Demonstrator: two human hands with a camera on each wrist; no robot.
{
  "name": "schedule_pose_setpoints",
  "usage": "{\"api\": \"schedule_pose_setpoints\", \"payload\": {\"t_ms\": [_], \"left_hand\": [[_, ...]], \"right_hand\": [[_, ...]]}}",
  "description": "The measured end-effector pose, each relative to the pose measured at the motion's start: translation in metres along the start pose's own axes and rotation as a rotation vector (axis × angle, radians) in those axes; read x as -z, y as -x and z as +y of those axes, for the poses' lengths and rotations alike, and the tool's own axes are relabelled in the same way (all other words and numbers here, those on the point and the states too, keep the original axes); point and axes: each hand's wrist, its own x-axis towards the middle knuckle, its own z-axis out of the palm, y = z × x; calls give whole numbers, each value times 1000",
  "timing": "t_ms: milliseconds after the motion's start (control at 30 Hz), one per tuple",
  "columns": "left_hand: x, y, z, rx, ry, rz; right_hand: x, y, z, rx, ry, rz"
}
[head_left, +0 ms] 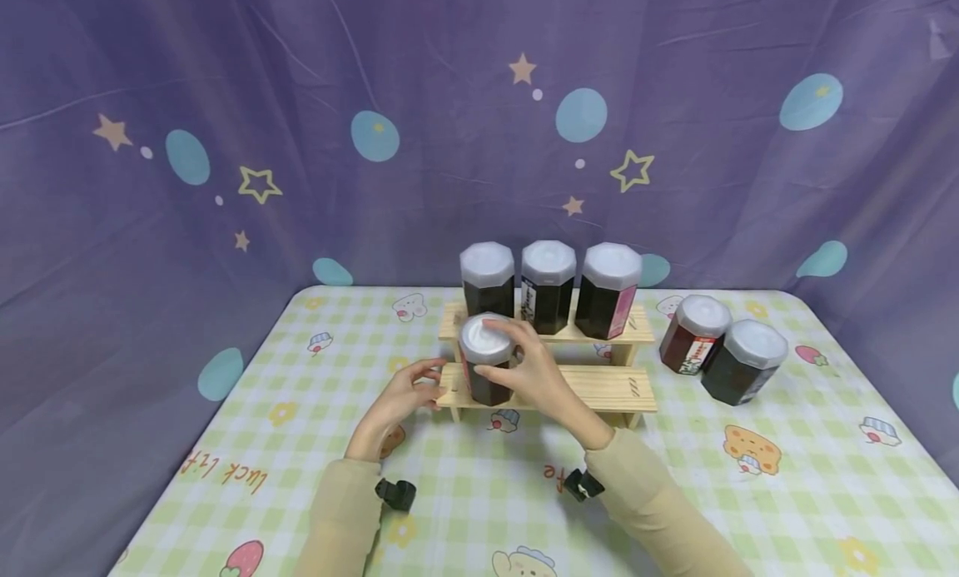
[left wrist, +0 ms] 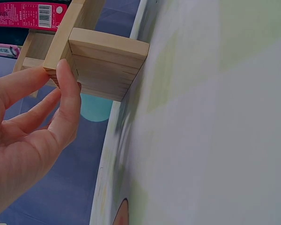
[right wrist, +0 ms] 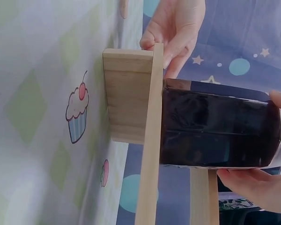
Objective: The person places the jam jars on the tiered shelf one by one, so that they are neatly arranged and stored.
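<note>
A two-tier wooden rack (head_left: 603,385) stands on the table. On the left part of its lower tier is a dark octagonal jar (head_left: 483,387) with a pale lid, upright. My right hand (head_left: 541,379) grips this jar near the lid, thumb on one side and fingers on the other. In the right wrist view the jar's base meets the lower board. My left hand (head_left: 399,396) pinches the left end of that board between thumb and fingers, plainest in the left wrist view, where the board's end (left wrist: 63,47) shows.
Along the upper tier stand a left jar (head_left: 489,281), a middle jar (head_left: 550,298) and a right jar (head_left: 608,294). To the rack's right, a reddish jar (head_left: 683,344) and a dark jar (head_left: 737,369) stand on the checked tablecloth (head_left: 674,494). A purple curtain (head_left: 449,61) hangs behind.
</note>
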Motion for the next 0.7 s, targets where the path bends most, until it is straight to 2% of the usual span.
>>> {"api": "schedule_pose_setpoints", "payload": {"t_ms": [167,400,500,600,700], "left_hand": [[0,-1,0,-1,-3,0],[0,0,0,-5,4,9],[0,1,2,-3,4,-1],[0,1,2,1,4,-3],[0,-1,-1,1,-1,0]], "right_hand": [[5,4,-2,-27,-5,-8],[17,9,3,-3,-22,10],[24,11,-2,15,-24,13],[31,14,-17,18,-8,10],[36,16,-16,34,27,19]]}}
